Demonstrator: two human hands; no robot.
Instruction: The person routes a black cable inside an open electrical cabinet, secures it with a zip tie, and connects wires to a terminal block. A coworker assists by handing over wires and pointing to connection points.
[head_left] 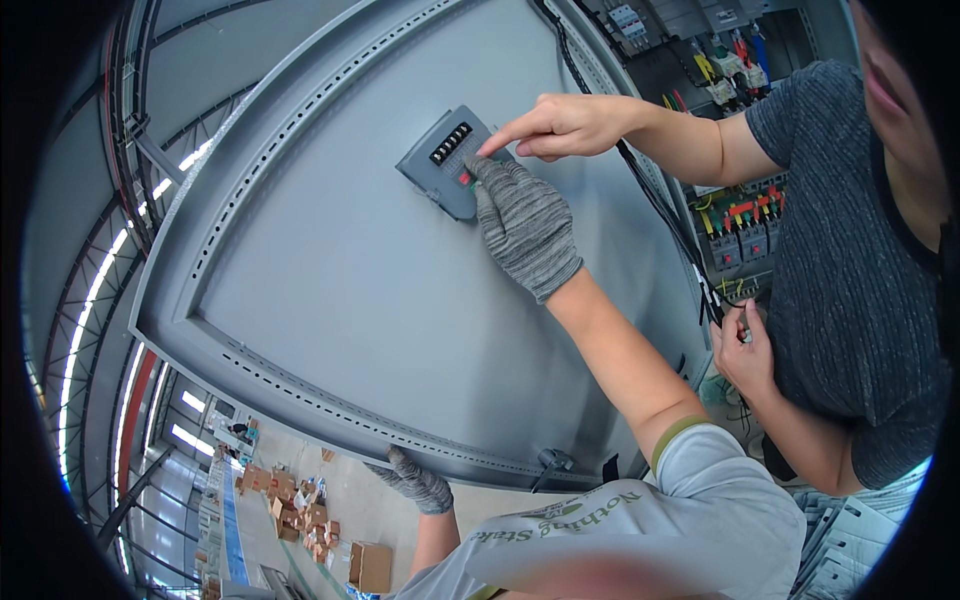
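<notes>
Head: right hand [525, 215] raised, left hand [418, 482] low

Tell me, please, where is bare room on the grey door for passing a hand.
Bare door panel lies between the grey module and the left slotted rail, and below, toward the lower rail. The module's right side is crowded: your gloved right hand, a co-worker's pointing hand, black cables.

Wide fisheye head camera: close before grey cabinet door [330, 290], facing its inner panel; door fills middle.
</notes>
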